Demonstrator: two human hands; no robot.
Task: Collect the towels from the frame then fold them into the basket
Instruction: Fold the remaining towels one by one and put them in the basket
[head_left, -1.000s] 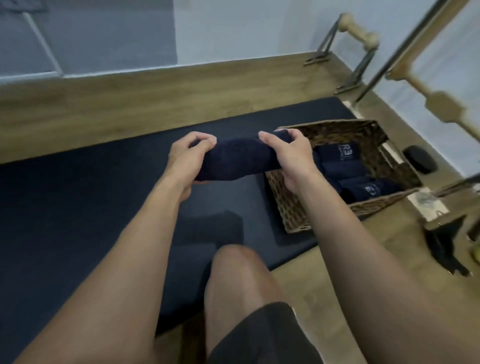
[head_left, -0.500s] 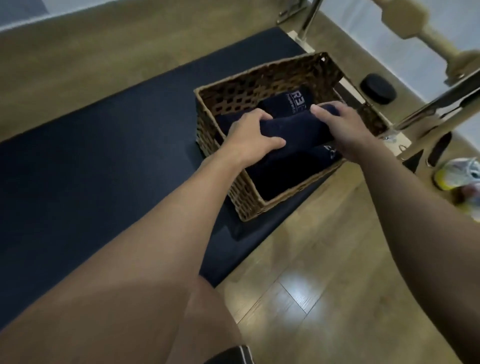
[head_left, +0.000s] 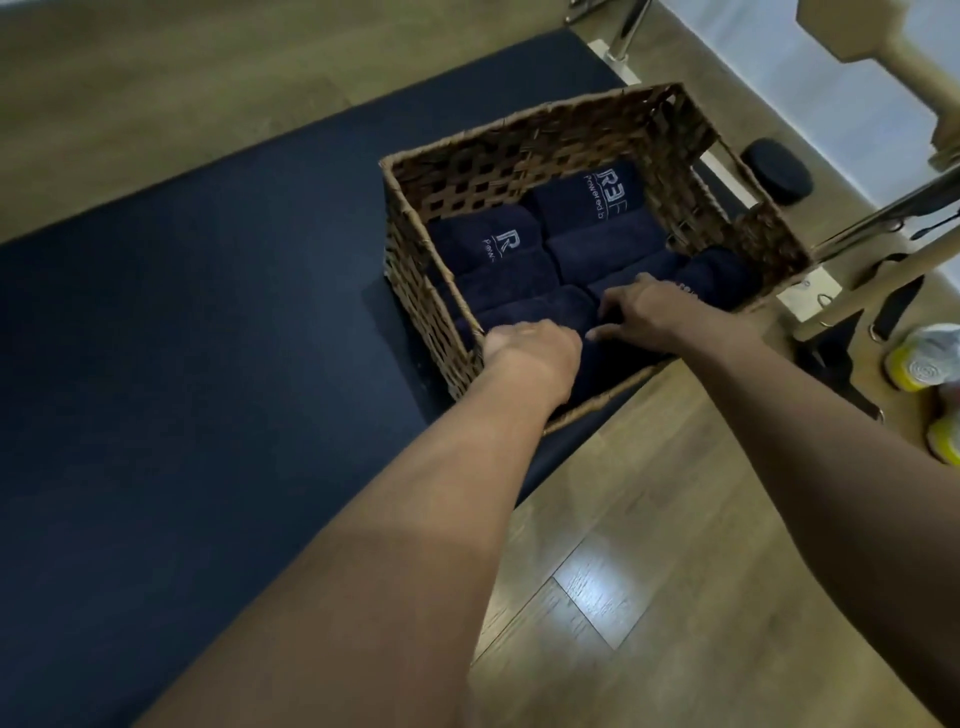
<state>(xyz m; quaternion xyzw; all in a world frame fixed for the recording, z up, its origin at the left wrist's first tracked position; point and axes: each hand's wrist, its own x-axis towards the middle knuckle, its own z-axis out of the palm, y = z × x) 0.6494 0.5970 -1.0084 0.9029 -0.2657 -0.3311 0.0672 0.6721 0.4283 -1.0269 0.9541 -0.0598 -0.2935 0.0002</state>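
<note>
Head view: a wicker basket (head_left: 524, 156) is seen at centre, set on the near right part of a dark mat (head_left: 156, 364), w/ its near right corner over the wood floor (head_left: 675, 571). Rolled navy towels are packed inside in rows. One w/ an "R" logo (head_left: 493, 241) is laid at far left, another marked "R3" (head_left: 597, 200) is beside it at far right, and one more roll (head_left: 722, 270) is tucked against the right wall.

Both hands are reached over the near wall into the basket. The left hand (head_left: 530, 348) is set on the nearest towel (head_left: 602, 358) by the near left corner. Its fingers are hidden behind its back, so its grip can't be told. The right hand (head_left: 654, 312) is laid just right of it on the same roll, fingers spread and relaxed, nothing pinched.

A wooden frame (head_left: 893, 52) is seen at far right, w/ a black round obj. (head_left: 776, 169) on the floor beside the basket and a yellow-and-white item (head_left: 924, 358) at the right edge.
</note>
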